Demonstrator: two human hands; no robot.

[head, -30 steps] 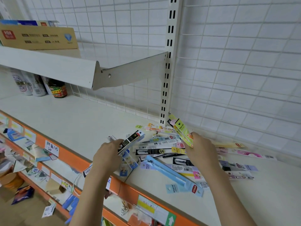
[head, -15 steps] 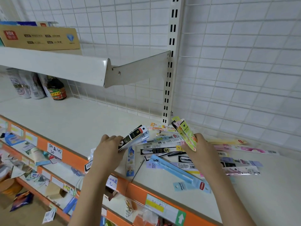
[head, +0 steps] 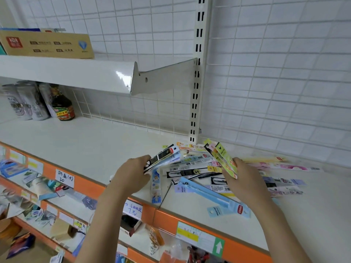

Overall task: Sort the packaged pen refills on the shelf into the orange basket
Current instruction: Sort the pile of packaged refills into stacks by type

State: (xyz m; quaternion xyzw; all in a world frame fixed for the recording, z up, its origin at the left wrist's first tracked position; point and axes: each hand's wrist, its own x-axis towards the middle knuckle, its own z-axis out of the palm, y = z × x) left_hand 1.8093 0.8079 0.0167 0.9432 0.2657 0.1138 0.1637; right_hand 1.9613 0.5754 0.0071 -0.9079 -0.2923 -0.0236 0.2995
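**Both hands hold refill packs above the pile on the shelf**

The left hand (head: 131,175) grips a small fan of packaged refills, the top one a black pack (head: 163,155) with a red spot near its end, its print too small to read. The right hand (head: 245,179) pinches a bundle of yellow-green packs (head: 223,159), tilted up toward the slotted upright (head: 197,73).

Between and beyond the hands, the loose pile of pen refills (head: 191,169) lies on the white shelf (head: 85,147). One black-and-white pack shows a yellow circle with a "5". A long light-blue pack (head: 212,196) lies nearest the orange shelf edge (head: 167,219), with a red logo I cannot read.

A handwritten price tag (head: 65,178) on the edge reads "20"; another tag (head: 133,209) reads "7". A green label (head: 218,246) bears a white up arrow. A brown carton (head: 47,44) with a red logo sits on the upper shelf, cans (head: 26,103) and a dark bottle (head: 63,109) below it.
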